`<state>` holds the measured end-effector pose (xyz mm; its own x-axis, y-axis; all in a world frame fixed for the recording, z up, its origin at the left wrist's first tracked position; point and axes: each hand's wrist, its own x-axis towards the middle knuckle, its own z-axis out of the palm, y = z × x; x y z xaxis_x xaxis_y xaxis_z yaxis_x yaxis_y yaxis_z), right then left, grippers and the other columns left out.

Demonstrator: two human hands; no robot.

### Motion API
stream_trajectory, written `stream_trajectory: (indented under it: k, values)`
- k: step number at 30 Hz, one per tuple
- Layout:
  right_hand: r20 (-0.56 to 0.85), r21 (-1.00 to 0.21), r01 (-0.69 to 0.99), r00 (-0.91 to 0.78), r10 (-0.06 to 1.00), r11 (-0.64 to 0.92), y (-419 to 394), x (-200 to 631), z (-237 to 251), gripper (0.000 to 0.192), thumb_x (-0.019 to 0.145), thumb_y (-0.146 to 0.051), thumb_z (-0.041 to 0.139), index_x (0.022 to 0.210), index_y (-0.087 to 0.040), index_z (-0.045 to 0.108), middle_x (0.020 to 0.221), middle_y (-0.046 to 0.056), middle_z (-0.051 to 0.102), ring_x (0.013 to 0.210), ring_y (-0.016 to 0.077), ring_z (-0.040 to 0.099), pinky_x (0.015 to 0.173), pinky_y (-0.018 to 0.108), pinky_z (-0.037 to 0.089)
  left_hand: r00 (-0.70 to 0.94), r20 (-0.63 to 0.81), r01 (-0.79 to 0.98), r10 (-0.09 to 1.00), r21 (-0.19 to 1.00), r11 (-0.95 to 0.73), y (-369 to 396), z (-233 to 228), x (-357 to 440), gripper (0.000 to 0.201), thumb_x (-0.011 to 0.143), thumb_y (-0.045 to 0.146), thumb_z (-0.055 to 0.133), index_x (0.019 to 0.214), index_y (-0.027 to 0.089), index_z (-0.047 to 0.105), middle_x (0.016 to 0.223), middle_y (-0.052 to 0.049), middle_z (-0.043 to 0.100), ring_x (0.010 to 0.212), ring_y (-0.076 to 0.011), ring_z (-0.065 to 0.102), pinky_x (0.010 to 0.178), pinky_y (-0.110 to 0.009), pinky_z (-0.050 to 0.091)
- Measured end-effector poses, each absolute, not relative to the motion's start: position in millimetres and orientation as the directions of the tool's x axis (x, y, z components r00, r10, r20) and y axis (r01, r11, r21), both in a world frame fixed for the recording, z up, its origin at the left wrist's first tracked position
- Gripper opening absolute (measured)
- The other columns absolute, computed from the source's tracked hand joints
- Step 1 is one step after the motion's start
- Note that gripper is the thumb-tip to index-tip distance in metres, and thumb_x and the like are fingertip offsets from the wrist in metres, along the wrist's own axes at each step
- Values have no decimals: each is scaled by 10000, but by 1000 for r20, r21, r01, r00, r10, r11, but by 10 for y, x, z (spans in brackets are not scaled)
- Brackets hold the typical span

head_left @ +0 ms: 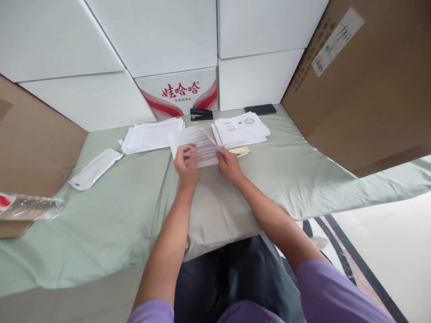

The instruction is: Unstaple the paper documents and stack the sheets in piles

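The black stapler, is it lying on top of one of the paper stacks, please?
No, the black stapler lies on the green cloth between the two stacks.

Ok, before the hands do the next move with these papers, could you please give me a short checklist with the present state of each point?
1. Left hand holds the sheets at their left edge: ok.
2. Right hand grips the right edge: ok.
3. Sheets lie flat: not ok, the top edge curls up.
4. Stapler free, behind the sheets: ok.
5. Left pile and right pile kept apart: ok.
6. How many sheets are in hand: cannot tell.
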<state>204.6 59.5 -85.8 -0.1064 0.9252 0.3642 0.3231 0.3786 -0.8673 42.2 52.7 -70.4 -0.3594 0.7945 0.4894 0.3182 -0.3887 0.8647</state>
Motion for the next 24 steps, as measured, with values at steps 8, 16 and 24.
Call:
stream_trajectory:
  k: [8,16,24]
  values:
    - [75,-950,-303,10,997,74,697,2108,-798,444,828,-648,670,892,-221,569,597,-43,576,350,92,413,364,262,329,-406,130,-36,905,987,-158,1009,-1009,-62,457,788,570,745,1006,177,663,864,-49,666,749,-147,652,585,-239,535]
    - [155,-847,-529,-153,976,52,596,2063,-756,484,791,-509,758,1154,-230,600,980,47,722,651,160,660,582,318,566,-246,112,-204,963,965,-164,984,-1013,83,490,719,619,785,848,158,682,629,-11,642,467,-98,572,355,-190,397]
    - [31,-874,-485,-135,990,-38,563,1961,-791,550,865,-484,678,1330,-231,527,1194,105,712,876,245,755,689,381,628,-26,88,-139,996,986,-91,943,-976,186,533,740,573,776,1073,163,705,1063,-122,762,874,-225,728,534,-253,556]
